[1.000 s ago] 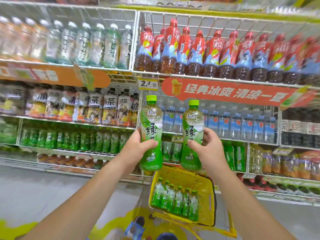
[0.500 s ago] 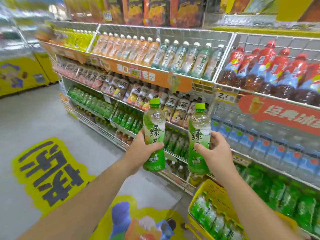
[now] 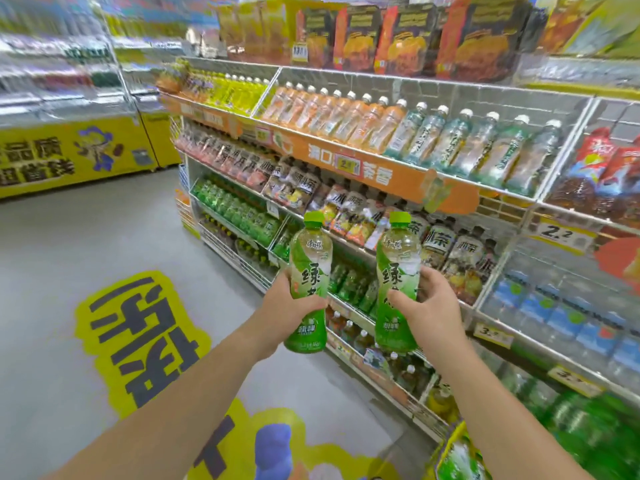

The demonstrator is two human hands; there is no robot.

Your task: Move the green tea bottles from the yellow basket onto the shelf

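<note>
Hands: one green tea bottle gripped in each, held in front of shelf

Left hand is wrapped round the lower middle of the left green tea bottle, thumb across the label. Right hand grips the right green tea bottle in the same way, thumb on the front and fingers behind. Both bottles stand upright, green caps on, side by side and apart from each other, in the air in front of the shelf. Neither touches it.

Behind the two bottles, a lower tier carries a row of green bottles. The tier above holds dark-labelled tea bottles. Higher up stand orange-tinted bottles and, to their right, pale clear bottles.

Yellow basket shows only as a corner at the bottom edge, below the right forearm. Green bottles lie inside it, too blurred to count.

Grey floor to the left bears a yellow sticker with dark characters. A yellow cabinet stands at far left.
</note>
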